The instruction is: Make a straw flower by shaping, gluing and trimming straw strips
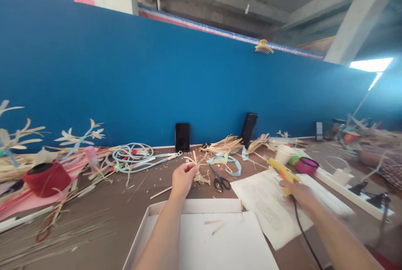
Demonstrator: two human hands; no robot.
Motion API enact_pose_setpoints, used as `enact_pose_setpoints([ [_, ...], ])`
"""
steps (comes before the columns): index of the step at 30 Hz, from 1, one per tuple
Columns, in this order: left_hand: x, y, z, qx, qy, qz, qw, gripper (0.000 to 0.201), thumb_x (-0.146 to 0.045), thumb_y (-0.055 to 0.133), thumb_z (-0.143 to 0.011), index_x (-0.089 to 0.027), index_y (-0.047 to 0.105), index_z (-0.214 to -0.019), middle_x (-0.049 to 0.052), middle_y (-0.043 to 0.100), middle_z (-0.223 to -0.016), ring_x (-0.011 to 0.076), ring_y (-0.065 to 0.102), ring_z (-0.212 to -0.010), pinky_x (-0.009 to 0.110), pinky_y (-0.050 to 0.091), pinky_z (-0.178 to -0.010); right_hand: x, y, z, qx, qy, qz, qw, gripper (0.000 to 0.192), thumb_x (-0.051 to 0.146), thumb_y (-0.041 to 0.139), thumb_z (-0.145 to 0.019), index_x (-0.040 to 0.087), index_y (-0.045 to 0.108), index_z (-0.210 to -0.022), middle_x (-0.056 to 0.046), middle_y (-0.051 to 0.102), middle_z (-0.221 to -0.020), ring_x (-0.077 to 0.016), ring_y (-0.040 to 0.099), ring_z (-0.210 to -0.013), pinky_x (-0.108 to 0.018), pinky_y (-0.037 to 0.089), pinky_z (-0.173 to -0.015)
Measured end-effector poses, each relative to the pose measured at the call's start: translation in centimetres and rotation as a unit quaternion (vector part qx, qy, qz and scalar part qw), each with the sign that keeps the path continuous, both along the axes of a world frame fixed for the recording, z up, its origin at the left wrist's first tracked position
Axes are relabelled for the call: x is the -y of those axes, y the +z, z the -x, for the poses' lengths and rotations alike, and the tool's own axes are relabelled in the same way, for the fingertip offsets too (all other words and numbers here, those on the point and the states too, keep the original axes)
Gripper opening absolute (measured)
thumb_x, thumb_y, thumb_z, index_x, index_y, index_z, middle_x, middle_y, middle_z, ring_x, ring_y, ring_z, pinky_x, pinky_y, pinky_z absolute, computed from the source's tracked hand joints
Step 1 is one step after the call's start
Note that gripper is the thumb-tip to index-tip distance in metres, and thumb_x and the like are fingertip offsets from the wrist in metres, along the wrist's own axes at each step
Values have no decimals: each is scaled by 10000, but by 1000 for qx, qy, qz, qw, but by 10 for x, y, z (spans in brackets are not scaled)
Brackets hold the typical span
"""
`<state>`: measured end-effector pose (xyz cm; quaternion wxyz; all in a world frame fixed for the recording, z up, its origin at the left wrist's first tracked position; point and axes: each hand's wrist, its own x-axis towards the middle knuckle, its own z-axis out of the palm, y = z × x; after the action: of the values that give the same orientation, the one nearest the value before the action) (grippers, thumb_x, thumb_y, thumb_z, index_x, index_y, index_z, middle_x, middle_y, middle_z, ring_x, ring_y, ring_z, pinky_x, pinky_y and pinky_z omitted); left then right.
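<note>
My left hand (182,181) is closed in a pinch on a pale straw flower (197,161) with thin splayed petals, just past the far edge of a shallow white box (204,206). On the right, my right hand (298,194) grips a yellow glue gun (284,172) with a black cord trailing toward me. Its nozzle points up and left, over a printed paper sheet (266,219). Black-handled scissors (221,183) lie beside the straw flower, to its right. Two straw slivers (217,229) rest inside the box.
Coiled light-blue cord (133,159), a red tape roll (47,178) and finished straw flowers (84,136) crowd the left. A phone (182,137) leans on the blue partition (188,73). Farther right are a paper cup (284,154) and a power strip (339,190). A person's arm (373,159) shows at far right.
</note>
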<state>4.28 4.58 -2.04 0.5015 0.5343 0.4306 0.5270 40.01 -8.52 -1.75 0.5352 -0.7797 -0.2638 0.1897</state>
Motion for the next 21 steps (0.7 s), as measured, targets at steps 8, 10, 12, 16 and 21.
enact_pose_setpoints([
  [8, -2, 0, 0, 68, 1, 10, 998, 246, -362, 701, -599, -135, 631, -663, -18, 563, -568, 82, 477, -523, 192, 383, -542, -10, 75, 66, -240, 182, -145, 942, 271, 154, 727, -625, 172, 628, -876, 28, 524, -653, -69, 470, -500, -194, 541, -534],
  [10, -4, -2, 2, 97, -4, 26, 995, 260, -369, 716, -582, -138, 631, -666, -14, 574, -588, 87, 493, -530, 198, 404, -554, -17, 85, 79, -302, 249, -134, 911, 260, 152, 697, -664, 168, 615, -910, 45, 461, -579, -71, 462, -489, -186, 522, -519],
  [12, -5, -3, 3, 126, -10, 33, 991, 269, -381, 720, -585, -143, 632, -675, -13, 584, -607, 89, 511, -550, 197, 418, -573, -23, 90, 87, -348, 308, -109, 879, 231, 172, 673, -689, 166, 602, -909, 44, 432, -563, -73, 459, -494, -169, 485, -474],
  [16, -5, -5, 4, 140, -11, 23, 990, 272, -393, 717, -602, -147, 639, -685, -18, 588, -610, 80, 516, -556, 188, 418, -580, -39, 89, 85, -225, 289, -63, 928, 168, 268, 640, -699, 179, 590, -832, 18, 453, -586, -83, 437, -489, -171, 370, -375],
  [21, -5, -3, 3, 137, -11, 28, 990, 266, -381, 730, -583, -145, 640, -664, -23, 579, -586, 76, 504, -528, 190, 417, -558, -46, 90, 53, 78, 40, 89, 992, 237, 305, 711, -619, 203, 498, -618, 25, 409, -437, -108, 377, -382, -221, 234, -329],
])
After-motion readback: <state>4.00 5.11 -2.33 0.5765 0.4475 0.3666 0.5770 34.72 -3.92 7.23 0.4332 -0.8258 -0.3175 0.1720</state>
